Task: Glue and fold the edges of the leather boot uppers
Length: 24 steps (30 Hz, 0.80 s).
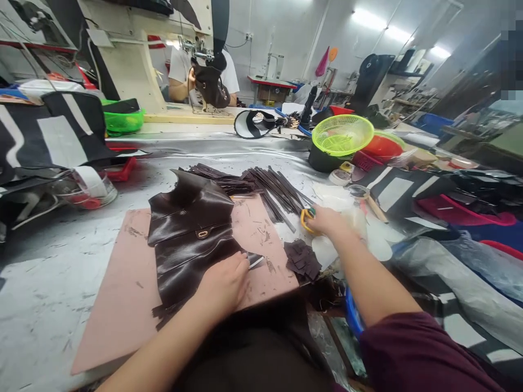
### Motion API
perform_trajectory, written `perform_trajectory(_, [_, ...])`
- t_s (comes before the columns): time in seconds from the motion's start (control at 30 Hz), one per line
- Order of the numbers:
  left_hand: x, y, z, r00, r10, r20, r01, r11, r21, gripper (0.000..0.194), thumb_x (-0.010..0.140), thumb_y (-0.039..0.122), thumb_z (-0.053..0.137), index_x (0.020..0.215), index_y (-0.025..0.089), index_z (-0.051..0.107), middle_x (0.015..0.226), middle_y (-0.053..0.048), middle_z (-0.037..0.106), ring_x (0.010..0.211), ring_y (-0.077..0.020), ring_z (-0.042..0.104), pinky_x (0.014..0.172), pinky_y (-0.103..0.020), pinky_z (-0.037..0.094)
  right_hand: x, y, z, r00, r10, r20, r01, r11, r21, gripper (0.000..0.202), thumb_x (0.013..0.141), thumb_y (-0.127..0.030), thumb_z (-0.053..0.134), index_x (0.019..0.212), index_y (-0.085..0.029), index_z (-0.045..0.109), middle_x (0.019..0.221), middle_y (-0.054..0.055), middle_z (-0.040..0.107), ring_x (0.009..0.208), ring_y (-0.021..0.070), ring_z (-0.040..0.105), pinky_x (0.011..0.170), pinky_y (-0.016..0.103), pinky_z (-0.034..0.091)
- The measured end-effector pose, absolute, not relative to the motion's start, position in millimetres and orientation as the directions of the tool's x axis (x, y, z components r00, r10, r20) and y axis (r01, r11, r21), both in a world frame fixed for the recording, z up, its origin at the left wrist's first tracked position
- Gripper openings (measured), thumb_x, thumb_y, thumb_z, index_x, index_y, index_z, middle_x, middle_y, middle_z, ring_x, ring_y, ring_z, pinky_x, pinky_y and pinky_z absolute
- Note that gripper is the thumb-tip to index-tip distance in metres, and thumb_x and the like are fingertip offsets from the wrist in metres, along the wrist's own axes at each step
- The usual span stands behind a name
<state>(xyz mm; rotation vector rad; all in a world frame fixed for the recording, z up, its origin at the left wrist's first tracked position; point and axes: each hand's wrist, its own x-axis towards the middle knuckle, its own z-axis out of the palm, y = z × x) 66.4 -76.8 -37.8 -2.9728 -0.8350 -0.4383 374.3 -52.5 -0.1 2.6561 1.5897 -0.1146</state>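
A dark brown leather piece (192, 218) with a small gold metal fitting (202, 234) lies on a pink board (122, 283). My left hand (226, 280) is closed on the lower right edge of the leather, where a pointed flap with a white strip (256, 262) sticks out past the fingers. Off the board to the right, my right hand (324, 220) has its fingers around the yellow-handled scissors (307, 219). Long dark strips (273, 188) are heaped behind the board. Small dark squares (303, 260) are piled at its right edge.
Yellow-green basket (342, 135) on a black tub at back right; tape rolls (340, 177) before it. Green basket (122, 118) and clear container (87, 190) on the left. Across the table, a person (226, 71) holds a dark bag (211, 87) at a sewing machine (131, 60).
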Motion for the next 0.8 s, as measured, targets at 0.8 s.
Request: perform_trajectory(0.8, [56.1, -92.2, -27.8, 0.701, 0.358, 0.617, 0.310, -0.932, 0.188, 0.018, 0.085, 0.017, 0.046, 0.074, 0.012, 0.060, 0.066, -0.005, 0.065, 0.060, -0.0134, 0.062, 0.057, -0.024, 0.051, 228.2, -124.0, -17.4, -0.328, 0.934, 0.144, 0.535, 0.309, -0.786, 0.014, 0.068, -0.004, 0.058, 0.068, -0.018, 0.058, 0.070, 0.000, 0.057, 0.069, 0.0129, 0.054, 0.064, 0.024, 0.043])
